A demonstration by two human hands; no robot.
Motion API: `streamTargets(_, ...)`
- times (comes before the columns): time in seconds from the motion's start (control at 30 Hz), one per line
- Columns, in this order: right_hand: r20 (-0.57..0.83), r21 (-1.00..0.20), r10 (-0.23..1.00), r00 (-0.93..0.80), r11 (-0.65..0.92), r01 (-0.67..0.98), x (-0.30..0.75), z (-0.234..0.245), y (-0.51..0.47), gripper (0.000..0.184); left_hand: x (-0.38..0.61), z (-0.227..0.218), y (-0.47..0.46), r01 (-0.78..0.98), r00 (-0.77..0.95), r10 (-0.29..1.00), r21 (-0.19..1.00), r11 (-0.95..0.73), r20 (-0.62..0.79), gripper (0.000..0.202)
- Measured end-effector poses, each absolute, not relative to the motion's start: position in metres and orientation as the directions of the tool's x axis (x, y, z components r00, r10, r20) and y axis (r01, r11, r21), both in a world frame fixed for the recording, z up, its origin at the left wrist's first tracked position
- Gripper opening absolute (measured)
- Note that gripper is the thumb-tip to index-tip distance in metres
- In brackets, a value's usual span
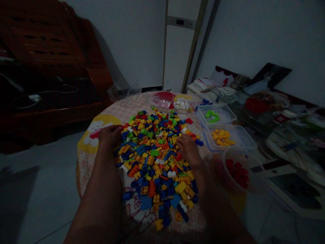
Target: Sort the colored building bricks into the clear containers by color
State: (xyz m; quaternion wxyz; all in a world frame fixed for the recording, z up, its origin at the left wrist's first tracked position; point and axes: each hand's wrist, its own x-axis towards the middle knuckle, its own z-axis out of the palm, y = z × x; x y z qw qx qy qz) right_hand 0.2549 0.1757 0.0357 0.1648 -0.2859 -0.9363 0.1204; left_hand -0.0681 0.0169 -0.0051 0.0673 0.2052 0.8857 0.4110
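A wide heap of toy building bricks (154,153) in yellow, blue, green, red, orange and white covers the middle of a round table. My left hand (109,134) rests at the heap's left edge, its fingers stretched towards the bricks and apparently holding nothing. On the right side of the heap, my right hand (187,146) has its fingers curled down among the bricks. A yellow brick (175,139) shows at its fingertips; what lies inside the fingers is hidden.
Along the table's right side stand clear tubs with green bricks (212,116), yellow bricks (222,137) and red bricks (237,173). White bricks (181,103) lie in a container at the back. A cluttered glass table (245,101) is beyond, and a wooden bench (99,81) stands left.
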Motion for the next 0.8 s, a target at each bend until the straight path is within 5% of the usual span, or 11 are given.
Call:
streamTargets(0.33, 0.410, -0.472, 0.702, -0.582, 0.710, 0.523, 0.269, 0.033, 0.181, 0.019, -0.062, 0.001, 0.018, 0.251, -0.919, 0.395, 0.798, 0.548, 0.017, 0.040)
streamTargets(0.6, 0.635, -0.436, 0.765, -0.103, 0.465, 0.770, 0.305, 0.058, 0.210, 0.033, -0.064, 0.002, 0.019, 0.246, -0.920, 0.393, 0.780, 0.575, 0.000, 0.040)
streamTargets(0.8, 0.561, -0.469, 0.792, -0.241, 0.545, 0.695, 0.307, 0.050, 0.203, 0.033, -0.061, 0.005, 0.019, 0.234, -0.922, 0.388, 0.791, 0.565, -0.004, 0.039)
